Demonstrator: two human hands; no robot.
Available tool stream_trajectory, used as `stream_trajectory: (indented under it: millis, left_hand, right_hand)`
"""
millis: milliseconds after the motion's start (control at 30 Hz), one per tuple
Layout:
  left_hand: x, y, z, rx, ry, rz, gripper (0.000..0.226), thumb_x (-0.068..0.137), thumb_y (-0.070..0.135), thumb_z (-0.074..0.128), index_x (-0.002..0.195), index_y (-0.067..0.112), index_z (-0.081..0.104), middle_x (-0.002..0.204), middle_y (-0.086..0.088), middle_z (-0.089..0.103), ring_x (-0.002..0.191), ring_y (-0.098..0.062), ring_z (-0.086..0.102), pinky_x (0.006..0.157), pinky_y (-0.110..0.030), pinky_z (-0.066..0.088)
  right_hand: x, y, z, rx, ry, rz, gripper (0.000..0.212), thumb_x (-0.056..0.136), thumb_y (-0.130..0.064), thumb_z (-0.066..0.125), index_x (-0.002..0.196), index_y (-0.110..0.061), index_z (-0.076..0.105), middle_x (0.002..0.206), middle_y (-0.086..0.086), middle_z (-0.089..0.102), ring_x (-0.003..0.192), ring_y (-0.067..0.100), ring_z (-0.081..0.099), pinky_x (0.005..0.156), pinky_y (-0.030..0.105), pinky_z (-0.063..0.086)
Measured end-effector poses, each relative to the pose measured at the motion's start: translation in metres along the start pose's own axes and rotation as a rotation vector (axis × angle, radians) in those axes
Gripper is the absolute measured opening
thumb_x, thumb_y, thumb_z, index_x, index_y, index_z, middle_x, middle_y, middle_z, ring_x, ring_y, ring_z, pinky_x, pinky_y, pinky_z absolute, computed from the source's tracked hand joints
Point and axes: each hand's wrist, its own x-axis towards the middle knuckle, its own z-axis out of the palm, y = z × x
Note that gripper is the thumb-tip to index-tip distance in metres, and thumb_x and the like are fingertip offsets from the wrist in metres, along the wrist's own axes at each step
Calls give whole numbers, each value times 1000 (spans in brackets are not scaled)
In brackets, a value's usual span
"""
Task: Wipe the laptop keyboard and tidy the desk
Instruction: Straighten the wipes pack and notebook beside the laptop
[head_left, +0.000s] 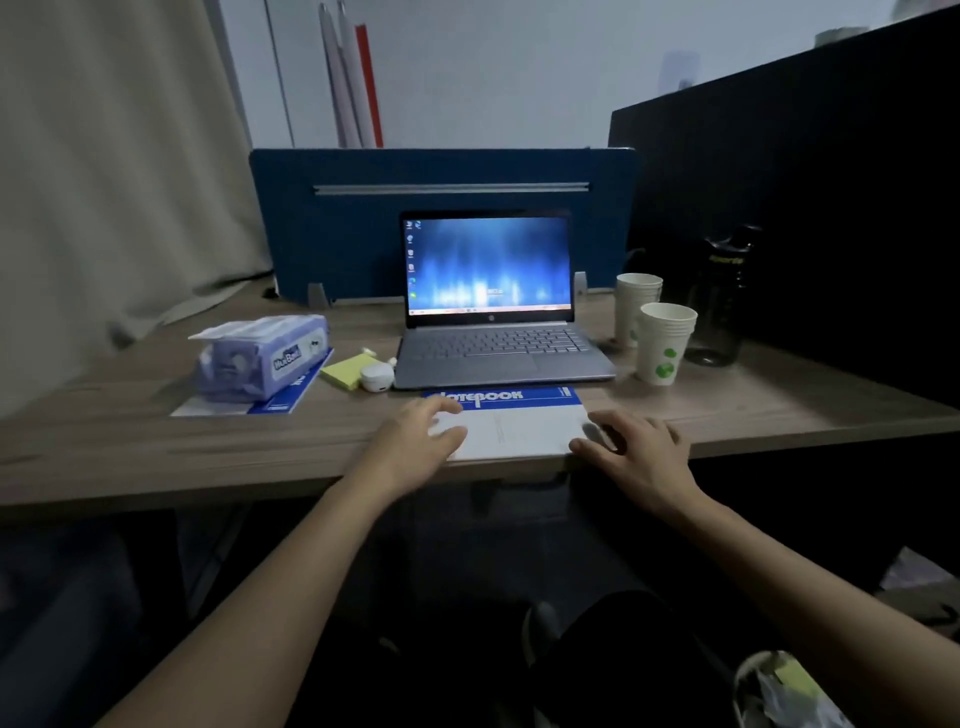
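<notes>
both hands, left hand (423, 436) and right hand (631, 441), lay spread, gripping nothing, on the notebook (511, 426): light, bendy, best lifted by its side edges.

My wooden desk (156, 447) carries an open laptop (498, 353), 2 notebooks (519, 426) (291, 400), sticky notes (345, 371), an earbud case (376, 376), 2 paper-cup stacks (665, 343) (636, 306) and a dark bottle (722, 306).

Readable text: one clear word, the rest too blurred.
"NOTEBOOK" in white on blue band of notebook (511, 423) at desk front edge. Tissue pack (262, 358) label, dark bottle (724, 296) print and laptop (493, 312) bezel logo illegible.
</notes>
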Motion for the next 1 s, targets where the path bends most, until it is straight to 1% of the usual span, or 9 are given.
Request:
stream_trajectory:
  millis: [67, 200, 300, 433, 533, 667, 733, 833, 1000]
  left_hand:
    - [-3, -9, -2, 3, -5, -24, 28, 89, 38, 60, 117, 35, 60, 130, 9, 58, 120, -8, 53, 98, -36, 45]
    - [-3, -13, -8, -7, 60, -14, 26, 90, 38, 60, 116, 36, 61, 126, 10, 60, 110, -8, 55, 86, -28, 41]
    - [-5, -20, -18, 1, 70, -32, 26, 91, 36, 60, 117, 34, 62, 124, 10, 60, 110, -11, 56, 88, -30, 43]
    - [-11, -38, -37, -3, 108, -68, 23, 92, 36, 61, 115, 36, 62, 121, 9, 61, 107, -10, 57, 87, -31, 45]
    - [-13, -55, -55, -38, 154, -111, 16, 91, 36, 62, 105, 45, 61, 119, 6, 62, 105, -11, 58, 85, -34, 50]
    - [-14, -79, -84, -56, 273, -111, 19, 90, 30, 65, 92, 48, 58, 121, 8, 61, 110, -11, 56, 89, -32, 45]
    - [-13, -89, -97, -78, 347, -125, 19, 89, 24, 67, 91, 42, 60, 114, 6, 63, 105, -15, 59, 90, -33, 46]
    - [-4, -107, -121, -139, 451, -174, 16, 89, 17, 68, 101, 25, 62, 107, -1, 65, 98, -20, 61, 92, -38, 50]
    - [16, -133, -158, -108, 562, -240, 25, 88, 19, 70, 110, 18, 58, 115, -6, 63, 106, -24, 60, 91, -35, 48]
  right_hand:
    - [2, -5, 4, -3, -17, -45, 46, 82, -66, 55, 115, -34, 62, 118, -11, 64, 115, 16, 53, 99, 40, 26]
    - [9, -17, 3, 114, -35, -67, 49, 81, -64, 57, 113, -27, 66, 107, -8, 68, 102, 14, 60, 95, 45, 44]
    - [17, -26, 2, 137, -80, -68, 46, 84, -61, 58, 111, -25, 67, 105, -8, 69, 96, 12, 61, 87, 40, 50]
    - [29, -42, 10, 165, -130, -108, 34, 86, -53, 60, 100, -24, 68, 95, -8, 70, 90, 12, 64, 78, 35, 49]
    - [43, -59, 21, 187, -127, -108, 35, 88, -50, 62, 109, -22, 66, 103, -9, 68, 94, 10, 61, 76, 31, 45]
    - [62, -90, 42, 220, -106, -126, 35, 89, -42, 65, 115, -19, 66, 112, -1, 68, 95, 8, 55, 79, 25, 37]
    - [72, -105, 51, 252, -138, -163, 35, 90, -40, 65, 117, -18, 65, 115, 0, 67, 100, 11, 59, 81, 26, 41]
    - [93, -133, 67, 286, -158, -199, 38, 91, -41, 62, 121, -17, 62, 121, -1, 65, 105, 9, 56, 86, 28, 43]
    - [129, -177, 95, 326, -207, -238, 40, 91, -45, 60, 121, -19, 62, 123, -2, 64, 109, 12, 56, 91, 35, 48]
